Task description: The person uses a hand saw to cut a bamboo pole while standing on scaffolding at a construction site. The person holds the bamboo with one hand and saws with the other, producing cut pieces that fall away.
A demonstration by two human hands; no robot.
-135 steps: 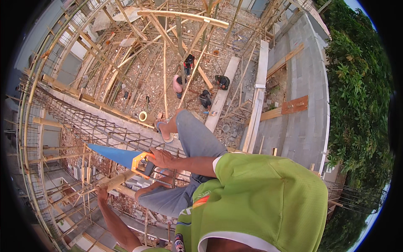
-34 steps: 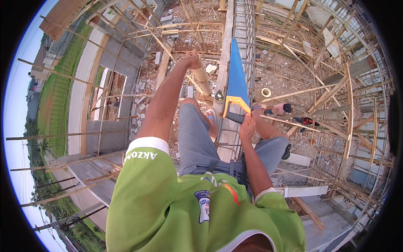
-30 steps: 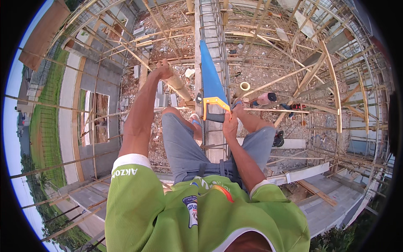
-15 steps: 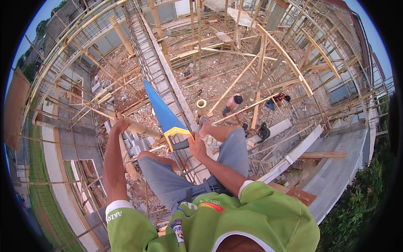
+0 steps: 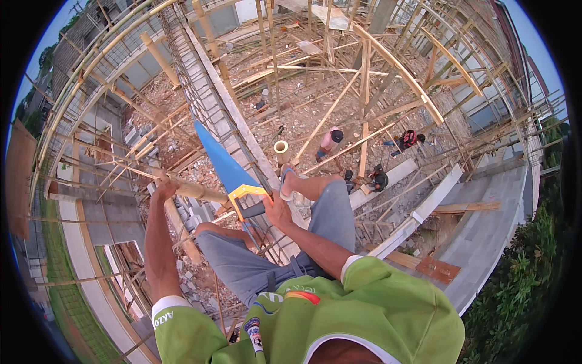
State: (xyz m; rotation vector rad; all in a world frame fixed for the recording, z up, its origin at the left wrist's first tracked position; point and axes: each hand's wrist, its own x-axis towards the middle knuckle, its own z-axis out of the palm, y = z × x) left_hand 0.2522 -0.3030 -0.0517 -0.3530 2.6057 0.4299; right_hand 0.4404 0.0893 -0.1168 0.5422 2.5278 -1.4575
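Observation:
My right hand (image 5: 277,211) is closed round the black handle of a handsaw (image 5: 219,159) with a blue blade and a yellow-orange grip frame. The blade points forward and to the left, over the bars of a narrow beam form. At the left, my left hand (image 5: 163,187) grips a thick bamboo pole (image 5: 203,193) that runs toward the saw's handle. The saw teeth are too small to make out, and I cannot tell whether the blade touches anything. I sit astride the beam (image 5: 228,104), my knees on either side of it.
Far below lies rubble-strewn ground (image 5: 254,124). A bamboo post with a hollow top (image 5: 280,147) stands ahead. Several people work below right, one in a pink top (image 5: 329,143). Wooden braces (image 5: 365,97) and bamboo scaffolding (image 5: 66,100) surround the beam.
The view has turned slightly, so most of the scene sits a little further left. Both hands keep their holds, and the saw stays at about the same angle.

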